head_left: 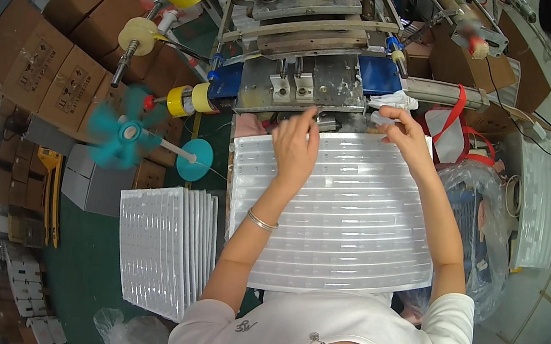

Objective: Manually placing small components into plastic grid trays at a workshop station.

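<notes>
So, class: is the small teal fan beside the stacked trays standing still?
No. The teal fan has its blades smeared into a blur, which shows it is spinning, left of the clear tray stack.

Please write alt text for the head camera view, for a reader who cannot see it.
A person's left hand and right hand reach over a stack of clear plastic trays toward a metal press. To the left stand a teal fan, another tray stack and cardboard boxes.
</notes>
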The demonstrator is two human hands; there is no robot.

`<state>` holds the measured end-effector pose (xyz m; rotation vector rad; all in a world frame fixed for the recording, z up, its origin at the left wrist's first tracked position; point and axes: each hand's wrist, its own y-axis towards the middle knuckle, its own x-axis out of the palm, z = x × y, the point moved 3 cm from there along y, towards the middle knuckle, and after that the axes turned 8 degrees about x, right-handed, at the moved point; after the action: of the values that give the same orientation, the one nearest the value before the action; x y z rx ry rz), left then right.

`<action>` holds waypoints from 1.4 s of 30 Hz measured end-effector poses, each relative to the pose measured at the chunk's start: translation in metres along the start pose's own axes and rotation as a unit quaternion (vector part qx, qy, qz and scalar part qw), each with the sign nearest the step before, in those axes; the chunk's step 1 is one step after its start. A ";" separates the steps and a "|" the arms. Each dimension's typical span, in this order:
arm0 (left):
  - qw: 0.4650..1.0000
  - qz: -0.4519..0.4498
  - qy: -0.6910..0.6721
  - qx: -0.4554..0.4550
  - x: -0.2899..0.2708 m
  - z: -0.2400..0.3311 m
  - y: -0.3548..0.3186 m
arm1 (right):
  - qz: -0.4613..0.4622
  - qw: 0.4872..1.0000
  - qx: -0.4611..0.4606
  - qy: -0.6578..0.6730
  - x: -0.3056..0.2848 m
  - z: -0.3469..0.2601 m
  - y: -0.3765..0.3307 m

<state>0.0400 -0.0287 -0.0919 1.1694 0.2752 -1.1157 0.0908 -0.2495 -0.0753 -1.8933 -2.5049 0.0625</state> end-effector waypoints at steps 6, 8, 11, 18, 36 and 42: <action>0.954 0.180 0.217 0.103 -0.015 -0.003 0.084 | -0.026 0.999 0.014 -0.028 0.022 -0.013 0.022; 0.961 0.108 0.217 0.130 -0.008 -0.008 0.105 | 0.048 0.990 -0.107 -0.082 0.031 -0.027 0.030; 0.971 0.099 0.181 0.125 -0.006 -0.003 0.100 | 0.100 0.954 -0.232 -0.163 0.043 -0.042 0.044; 0.993 0.102 0.015 0.051 -0.027 0.022 0.046 | 0.215 0.807 -0.386 -0.392 0.081 -0.060 0.076; 0.977 0.080 -0.191 -0.056 -0.023 0.008 0.004 | 0.006 0.890 -0.179 -0.419 0.008 0.007 -0.013; 0.972 0.043 -0.222 -0.058 -0.016 0.024 0.005 | -0.069 0.752 -0.195 -0.626 0.001 0.061 -0.051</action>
<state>0.0281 -0.0398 -0.0672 0.7950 -0.0561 -1.2345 0.0400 -0.2642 -0.1341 -2.1862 -3.6560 1.3430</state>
